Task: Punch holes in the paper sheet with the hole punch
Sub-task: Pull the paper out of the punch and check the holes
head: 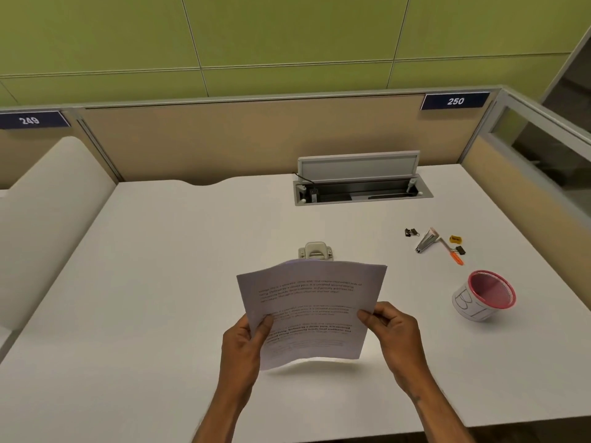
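We hold the sagging white printed paper sheet (308, 311), left hand (244, 338) and right hand (391, 327) each with a pinching grip, just short of the small beige metal hole punch (315, 251), where its drooping edge could miss the slot.

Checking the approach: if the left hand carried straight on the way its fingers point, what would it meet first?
The left hand points up and right across the paper sheet it already grips; beyond that, probably the hole punch, though depth is unclear.
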Motion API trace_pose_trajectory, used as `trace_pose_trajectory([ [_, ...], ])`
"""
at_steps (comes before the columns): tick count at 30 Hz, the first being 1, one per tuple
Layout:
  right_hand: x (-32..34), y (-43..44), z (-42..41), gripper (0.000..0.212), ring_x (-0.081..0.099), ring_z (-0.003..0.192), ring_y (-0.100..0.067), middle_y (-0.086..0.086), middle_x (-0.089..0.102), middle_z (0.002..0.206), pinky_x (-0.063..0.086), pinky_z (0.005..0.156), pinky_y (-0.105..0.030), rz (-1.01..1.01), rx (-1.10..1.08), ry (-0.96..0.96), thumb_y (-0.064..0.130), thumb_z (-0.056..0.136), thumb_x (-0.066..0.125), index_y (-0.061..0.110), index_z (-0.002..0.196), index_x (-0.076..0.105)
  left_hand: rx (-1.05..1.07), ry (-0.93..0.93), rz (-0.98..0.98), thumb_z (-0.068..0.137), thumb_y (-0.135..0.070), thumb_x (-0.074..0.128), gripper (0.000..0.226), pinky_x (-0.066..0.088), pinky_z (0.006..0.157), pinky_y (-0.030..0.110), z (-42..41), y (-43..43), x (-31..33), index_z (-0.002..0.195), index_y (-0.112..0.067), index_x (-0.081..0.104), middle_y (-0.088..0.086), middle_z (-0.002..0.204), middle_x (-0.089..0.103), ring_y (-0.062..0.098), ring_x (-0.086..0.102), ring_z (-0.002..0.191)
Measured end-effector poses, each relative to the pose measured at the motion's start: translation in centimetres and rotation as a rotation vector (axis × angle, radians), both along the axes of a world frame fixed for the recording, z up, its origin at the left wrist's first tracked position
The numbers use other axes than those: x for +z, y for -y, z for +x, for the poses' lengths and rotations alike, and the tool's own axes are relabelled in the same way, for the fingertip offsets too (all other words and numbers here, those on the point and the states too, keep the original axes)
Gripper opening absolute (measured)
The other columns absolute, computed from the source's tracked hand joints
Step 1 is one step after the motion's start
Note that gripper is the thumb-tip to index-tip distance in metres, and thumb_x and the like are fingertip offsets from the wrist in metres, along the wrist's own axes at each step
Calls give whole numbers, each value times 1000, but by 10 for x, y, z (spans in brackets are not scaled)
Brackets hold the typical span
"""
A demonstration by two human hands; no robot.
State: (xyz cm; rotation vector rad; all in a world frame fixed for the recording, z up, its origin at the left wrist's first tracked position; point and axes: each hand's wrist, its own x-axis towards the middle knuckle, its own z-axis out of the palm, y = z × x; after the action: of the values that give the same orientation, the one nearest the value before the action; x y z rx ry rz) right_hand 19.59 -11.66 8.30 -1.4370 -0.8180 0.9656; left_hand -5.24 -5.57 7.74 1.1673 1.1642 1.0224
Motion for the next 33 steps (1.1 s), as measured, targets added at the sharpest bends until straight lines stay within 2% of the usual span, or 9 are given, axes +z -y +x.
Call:
trace_pose_trajectory([
  [6, 0, 8, 2, 26, 70, 94, -5, 8, 76, 102, 51, 77, -9, 20, 22, -8, 11, 92, 63, 32, 101, 75, -51, -51, 38, 91, -47, 59, 24, 53, 76, 19, -3, 0, 2, 107, -36, 73, -11, 104, 76, 8, 69, 96],
  [9, -5, 10, 1, 25, 70, 99, -8, 6, 76, 106, 52, 80, -11, -9, 60, -40, 11, 91, 64, 31, 104, 75, -73, -62, 31, 86, -46, 66, 26, 50, 82, 23, -5, 2, -3, 109, -35, 73, -10, 107, 76, 11, 69, 100],
  [12, -9, 10, 1, 24, 70, 100, -11, 6, 76, 107, 54, 80, -13, -40, 91, -49, 13, 89, 68, 30, 103, 74, -86, -73, 3, 78, -37, 76, 28, 54, 80, 23, -6, 2, -8, 106, -35, 73, -10, 106, 76, 11, 71, 100],
  [14, -10, 8, 0, 22, 71, 99, -12, 5, 76, 106, 54, 79, -14, -44, 89, -52, 14, 88, 68, 30, 102, 74, -88, -81, -1, 81, -32, 75, 25, 56, 76, 20, -3, 1, -10, 105, -37, 72, -11, 106, 76, 11, 70, 99],
  [17, -9, 6, -3, 16, 71, 97, -12, 4, 76, 103, 54, 78, -12, -39, 59, -55, 18, 89, 67, 28, 99, 74, -42, -69, -24, 86, -43, 63, 18, 55, 72, 19, 2, 1, -7, 102, -43, 71, -15, 104, 75, 8, 69, 95],
  [20, -5, 4, -2, 13, 72, 90, -9, 5, 77, 97, 52, 74, -10, -38, 17, -36, 16, 89, 67, 26, 92, 75, -4, -53, -43, 91, -41, 57, 16, 52, 73, 21, 5, 0, -4, 97, -40, 71, -14, 101, 76, 7, 69, 90],
  [24, 0, 4, 2, 14, 72, 85, -9, 5, 78, 92, 53, 72, -12, -24, -3, 0, 14, 88, 68, 26, 87, 75, 13, -38, -19, 89, -42, 57, 19, 52, 75, 24, 6, -1, 0, 98, -34, 72, -12, 99, 76, 9, 69, 89],
  [29, -3, 6, 2, 11, 72, 83, -12, 3, 78, 90, 56, 70, -16, -46, -1, -1, 15, 85, 72, 25, 85, 75, 1, -36, -18, 93, -28, 62, 14, 52, 75, 25, 4, -1, -2, 95, -35, 74, -8, 98, 77, 11, 71, 89],
  [33, -9, 7, 1, 6, 72, 83, -15, -1, 77, 88, 55, 71, -22, -69, -9, -27, 16, 81, 75, 21, 85, 74, -7, -30, -29, 82, -38, 70, 15, 55, 72, 22, 5, 2, -4, 97, -38, 74, -9, 99, 77, 10, 72, 89],
])
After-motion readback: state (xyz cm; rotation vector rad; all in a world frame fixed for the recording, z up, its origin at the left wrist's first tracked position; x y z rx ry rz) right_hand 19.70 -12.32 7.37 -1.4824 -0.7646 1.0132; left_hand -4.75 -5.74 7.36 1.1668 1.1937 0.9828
